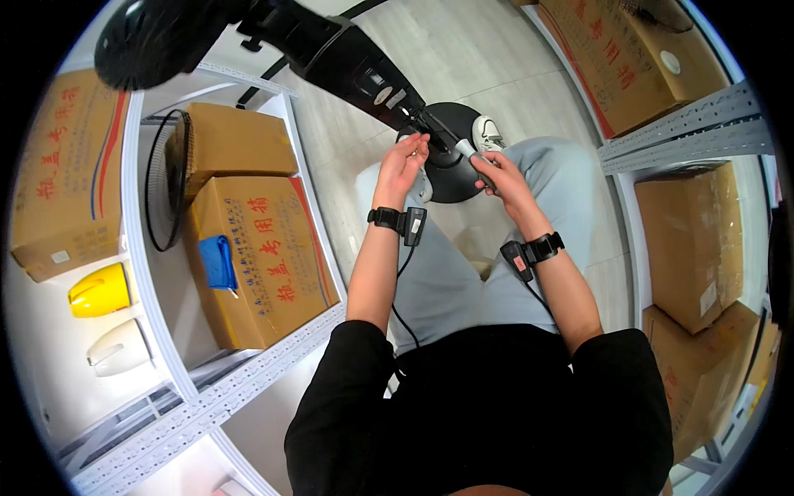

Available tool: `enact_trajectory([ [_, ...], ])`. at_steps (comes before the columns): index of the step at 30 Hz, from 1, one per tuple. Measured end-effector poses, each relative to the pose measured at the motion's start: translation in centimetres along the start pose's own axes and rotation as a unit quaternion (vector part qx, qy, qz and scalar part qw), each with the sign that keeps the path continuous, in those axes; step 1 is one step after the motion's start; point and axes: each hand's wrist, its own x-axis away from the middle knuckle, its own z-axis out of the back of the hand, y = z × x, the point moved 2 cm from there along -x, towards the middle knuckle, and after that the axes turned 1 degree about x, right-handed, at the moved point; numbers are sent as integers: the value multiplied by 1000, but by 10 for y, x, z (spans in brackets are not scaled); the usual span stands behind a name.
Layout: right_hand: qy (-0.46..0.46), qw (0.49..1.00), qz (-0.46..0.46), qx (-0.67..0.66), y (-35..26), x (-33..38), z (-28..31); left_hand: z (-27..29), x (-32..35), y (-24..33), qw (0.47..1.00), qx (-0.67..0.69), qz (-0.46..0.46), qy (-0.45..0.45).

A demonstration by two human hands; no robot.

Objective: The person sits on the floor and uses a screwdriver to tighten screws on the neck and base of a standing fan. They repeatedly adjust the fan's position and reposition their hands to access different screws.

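Fan stand (347,62) tilted over round base (451,165) | left hand (403,163) open at pole | right hand (495,172) clamped on screwdriver (465,149) | grille (165,178) shelved: assembly judged unfinished, 1 joint in work

A pale wood-look floor (463,50) runs between two grey metal shelf racks. On it stands the round black base (451,178) of a standing fan, with a white shoe (490,132) just beside it. The left rack (149,273) carries cardboard boxes: one at the far left (62,165), a smaller one (236,136) stacked on a larger one (265,264) with a blue item against its front. A wire fan grille (165,182) leans beside them. A yellow kettle (99,291) and a cream kettle (120,347) sit lower down. The right rack (686,124) holds more cardboard boxes (686,240).
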Motion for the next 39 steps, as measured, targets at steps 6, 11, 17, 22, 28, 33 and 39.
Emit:
enact_trajectory([
  [6, 28, 989, 96, 111, -1, 24, -8, -5, -5, -1, 997, -21, -15, -75],
  [11, 73, 971, 144, 178, -4, 37, -10, -9, -2, -5, 996, -30, -35, -80],
  [17, 93, 941, 194, 262, -12, 45, -11, -11, 2, -5, 994, -43, -46, -87],
  [22, 109, 922, 209, 307, -9, 42, -8, -12, 3, -4, 994, -47, -43, -90],
  [28, 130, 901, 237, 340, -10, 42, -6, -13, 0, -6, 992, -80, -44, -82],
  [33, 154, 875, 260, 378, -19, 50, -9, -13, -2, -8, 992, -87, -34, -89],
  [39, 170, 865, 262, 393, -26, 56, -10, -16, -5, -10, 986, -130, -51, -90],
])
